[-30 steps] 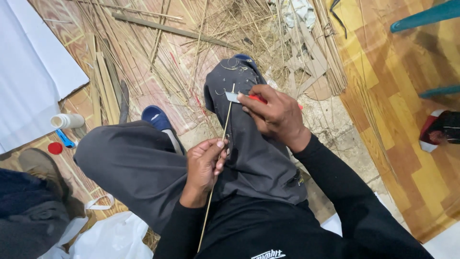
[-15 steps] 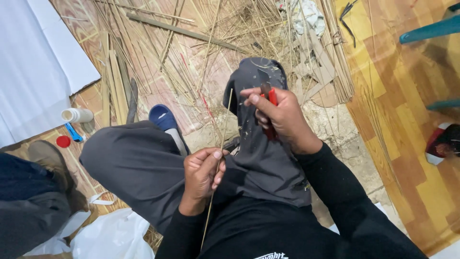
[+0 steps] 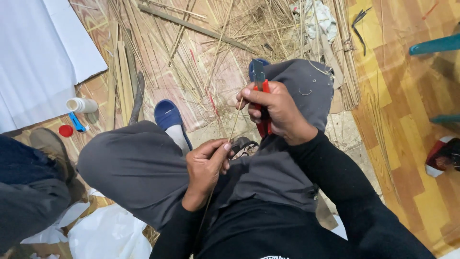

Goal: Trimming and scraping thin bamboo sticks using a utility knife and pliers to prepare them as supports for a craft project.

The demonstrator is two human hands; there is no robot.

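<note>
I sit with my knees in grey trousers (image 3: 139,168) drawn up. My right hand (image 3: 273,112) grips a red-handled utility knife (image 3: 262,103), its blade pointing away from me above my right knee. My left hand (image 3: 206,168) pinches a thin pale bamboo strip (image 3: 235,122) between thumb and fingers. The strip runs up from my lap to my right thumb, where its top end meets the knife hand. A small dark looped thing (image 3: 244,145) lies on my thigh just right of my left fingers.
Loose bamboo strips and shavings (image 3: 191,62) litter the patterned floor ahead. A blue slipper (image 3: 168,117) is on my foot. A white sheet (image 3: 38,62), a white tube (image 3: 82,104) and a red cap (image 3: 65,130) lie left. Another person's leg (image 3: 28,192) is at far left.
My right hand has drawn the knife nearer and turned it so the blade points away. My left hand has slid lower and closer along the strip.
</note>
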